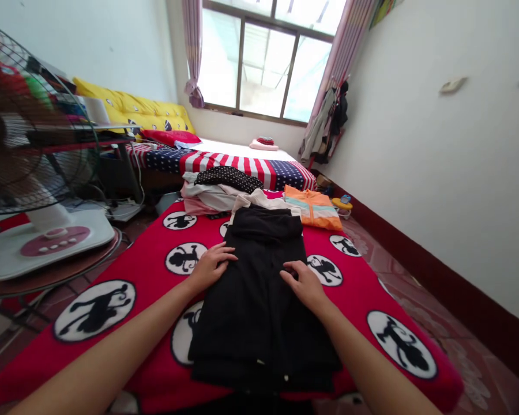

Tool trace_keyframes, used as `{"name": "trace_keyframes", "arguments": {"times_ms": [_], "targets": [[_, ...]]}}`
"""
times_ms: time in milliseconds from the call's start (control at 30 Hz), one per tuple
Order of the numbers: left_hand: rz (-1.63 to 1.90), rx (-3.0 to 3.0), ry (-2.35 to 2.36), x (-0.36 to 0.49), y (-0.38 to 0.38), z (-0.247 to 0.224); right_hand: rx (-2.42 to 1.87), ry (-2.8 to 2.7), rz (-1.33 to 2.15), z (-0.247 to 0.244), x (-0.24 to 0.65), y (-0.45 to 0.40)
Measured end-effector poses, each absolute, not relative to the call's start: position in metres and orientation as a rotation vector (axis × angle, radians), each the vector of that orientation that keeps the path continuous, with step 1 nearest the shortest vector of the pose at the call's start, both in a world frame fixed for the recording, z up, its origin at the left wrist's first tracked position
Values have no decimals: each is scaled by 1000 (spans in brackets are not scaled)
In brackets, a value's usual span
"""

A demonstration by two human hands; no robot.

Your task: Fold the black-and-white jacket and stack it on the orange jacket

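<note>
A pair of black trousers [259, 305] lies lengthwise on the red blanket [147, 276], its far end folded over into a thick band. My left hand [211, 266] rests at the left edge of the trousers, fingers stretched out and slightly apart. On the opposite edge, my right hand [305, 283] touches the cloth with its fingers loosely bent and the thumb apart from them. Neither hand grips the fabric. A cream garment [259, 200] lies under the far end of the trousers. To its right is a folded orange garment [313, 206] with pale stripes.
A loose pile of clothes [211, 193], with a black dotted piece [229, 177] on top, lies at the blanket's far left. A fan [52, 230] stands on a round stool at left. Beyond is a bed [237, 164]; a white wall [458, 161] runs along the right.
</note>
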State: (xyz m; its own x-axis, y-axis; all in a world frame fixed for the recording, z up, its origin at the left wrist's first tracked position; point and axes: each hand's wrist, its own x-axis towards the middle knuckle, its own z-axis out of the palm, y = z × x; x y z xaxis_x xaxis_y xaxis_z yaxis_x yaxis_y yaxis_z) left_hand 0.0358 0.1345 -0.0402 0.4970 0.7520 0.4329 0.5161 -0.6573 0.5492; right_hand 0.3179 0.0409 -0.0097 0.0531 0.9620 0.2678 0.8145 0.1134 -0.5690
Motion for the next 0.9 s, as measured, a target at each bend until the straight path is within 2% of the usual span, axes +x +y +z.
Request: {"name": "trace_keyframes", "arguments": {"times_ms": [100,200,400,533,667,900], "targets": [[866,2364,1001,48,118,-38,-1982,-1764,205,-4,293,51],[885,2262,988,50,105,-38,-2008,-1758,213,-2,277,65],[940,2284,955,3,107,-42,-1728,-1790,480,0,299,53],[764,2436,1010,-39,108,-40,-1419,-1875,339,-5,362,12],[636,2545,950,-43,101,-31,-1493,-1959,388,-11,410,-12],[526,2782,686,3,99,-16,-1191,-2163,484,-3,365,-5]]}}
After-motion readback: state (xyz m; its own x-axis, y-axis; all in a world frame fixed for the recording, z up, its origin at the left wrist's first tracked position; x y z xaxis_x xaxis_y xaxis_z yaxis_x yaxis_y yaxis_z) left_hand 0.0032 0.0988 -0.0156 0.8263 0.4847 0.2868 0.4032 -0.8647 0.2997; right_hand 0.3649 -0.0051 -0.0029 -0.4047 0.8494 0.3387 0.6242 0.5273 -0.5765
